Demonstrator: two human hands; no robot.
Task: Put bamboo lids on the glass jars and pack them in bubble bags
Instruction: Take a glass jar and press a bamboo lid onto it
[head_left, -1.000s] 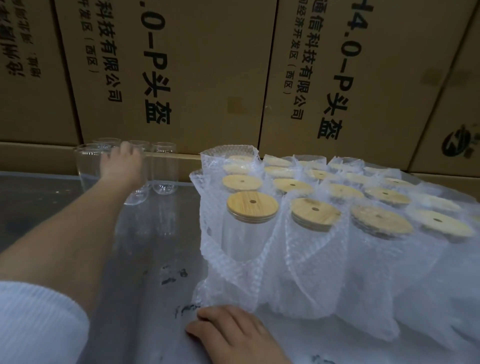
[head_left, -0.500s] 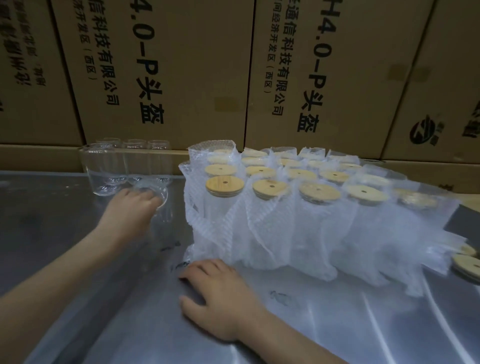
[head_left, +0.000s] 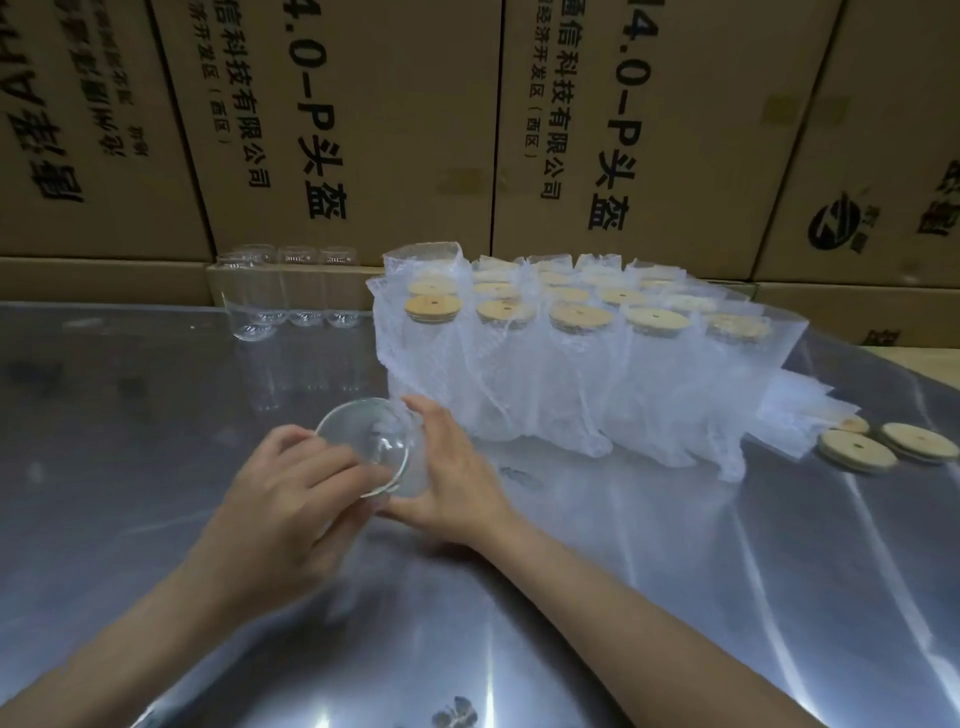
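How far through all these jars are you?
Mostly done, it seems: the bagged jars stand in rows with bamboo lids on. In hand: the left hand and right hand hold one open glass jar, no lid yet. Left: a few empty jars by the boxes, and spare lids waiting on the table's right.

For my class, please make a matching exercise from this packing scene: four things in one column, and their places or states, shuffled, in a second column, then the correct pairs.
Things
1. open glass jar
2. loose bamboo lids
3. empty glass jars
4. lidded jars in bubble bags

Places or states
A. lying flat on the table at the far right
B. held between the left hand and the right hand
C. standing in rows, wrapped in white
D. standing bare against the cardboard boxes, left of the wrapped group

Pairs: 1-B, 2-A, 3-D, 4-C
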